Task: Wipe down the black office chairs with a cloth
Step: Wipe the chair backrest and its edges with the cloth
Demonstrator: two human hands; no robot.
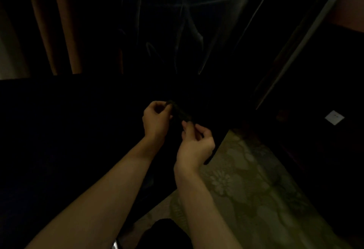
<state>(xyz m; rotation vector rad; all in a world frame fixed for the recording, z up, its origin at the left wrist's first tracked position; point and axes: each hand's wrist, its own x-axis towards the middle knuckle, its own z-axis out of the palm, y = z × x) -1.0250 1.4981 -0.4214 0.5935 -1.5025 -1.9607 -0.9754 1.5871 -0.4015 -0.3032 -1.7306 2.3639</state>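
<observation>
The scene is very dark. A dark cloth point(180, 112) is stretched between both hands at the centre of the view. My left hand point(156, 119) pinches its upper end with curled fingers. My right hand point(194, 143) pinches its lower end, just below and to the right. Behind and under the hands lies a large black surface point(69, 130); it is too dark to tell whether it is a chair.
Orange-brown curtains point(53, 31) hang at the back left. A dark sheer fabric point(177, 22) hangs behind the hands. A patterned floral carpet point(246, 185) covers the floor at lower right. A white wall socket point(334, 117) sits on the right.
</observation>
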